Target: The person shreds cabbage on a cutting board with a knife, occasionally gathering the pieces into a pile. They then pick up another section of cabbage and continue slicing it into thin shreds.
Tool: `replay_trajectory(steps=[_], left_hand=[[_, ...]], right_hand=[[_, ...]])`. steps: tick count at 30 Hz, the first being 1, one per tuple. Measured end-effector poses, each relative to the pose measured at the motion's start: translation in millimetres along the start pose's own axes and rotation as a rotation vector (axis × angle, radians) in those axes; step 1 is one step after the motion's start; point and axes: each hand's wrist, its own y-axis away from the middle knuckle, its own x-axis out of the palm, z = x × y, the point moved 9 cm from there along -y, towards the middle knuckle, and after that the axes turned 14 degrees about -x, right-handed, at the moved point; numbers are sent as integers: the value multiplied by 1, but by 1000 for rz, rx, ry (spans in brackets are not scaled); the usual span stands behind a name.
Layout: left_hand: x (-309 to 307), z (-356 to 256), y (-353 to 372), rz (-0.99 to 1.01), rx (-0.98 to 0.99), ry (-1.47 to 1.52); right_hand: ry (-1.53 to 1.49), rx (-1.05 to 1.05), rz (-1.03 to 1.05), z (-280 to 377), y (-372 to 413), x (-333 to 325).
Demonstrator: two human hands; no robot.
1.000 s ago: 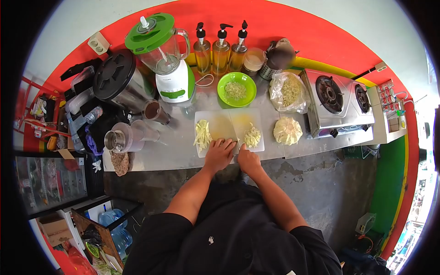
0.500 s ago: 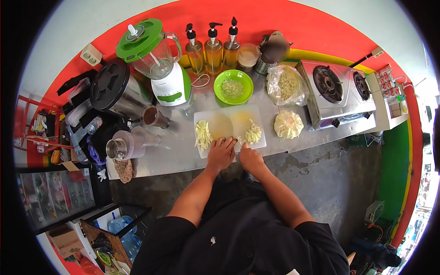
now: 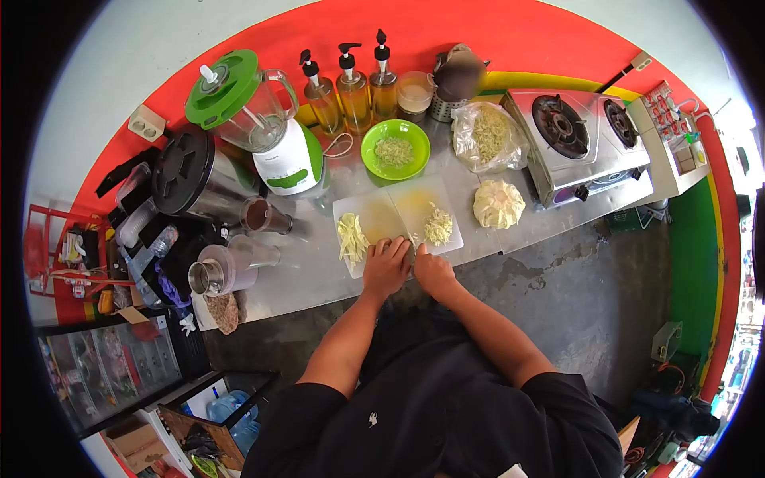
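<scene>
A white cutting board (image 3: 370, 203) lies near the counter's front edge. My left hand (image 3: 387, 267) rests on its lower part with fingers bent and pressed together; what they hold is hidden. Close beside it on the right, my right hand (image 3: 434, 273) is closed, probably round a knife handle that is too hidden to make out. Pale cabbage strips (image 3: 351, 237) lie at the board's left, and a pile of finely cut cabbage (image 3: 438, 227) lies at its right. A green bowl (image 3: 414, 165) with shredded cabbage stands behind the board. To the right sits a cabbage head (image 3: 498, 205).
A blender (image 3: 291, 163), pump bottles (image 3: 353, 99) and a plastic bag of shreds (image 3: 489, 137) stand along the back. The gas stove (image 3: 550, 171) is at the right. A steel container (image 3: 223, 179), a brown cup (image 3: 265, 216) and clear jars (image 3: 227, 269) stand at the left.
The whole view has shifted and turned slightly with the head. Both hands stay close together at the board's front, with little visible change in their grip.
</scene>
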Motion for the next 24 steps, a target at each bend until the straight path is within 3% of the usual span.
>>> replay_trajectory(steps=[24], left_hand=[[2,3,-1,32,-23,-13]], right_hand=[[-20,9,-19,-2,-3,6]])
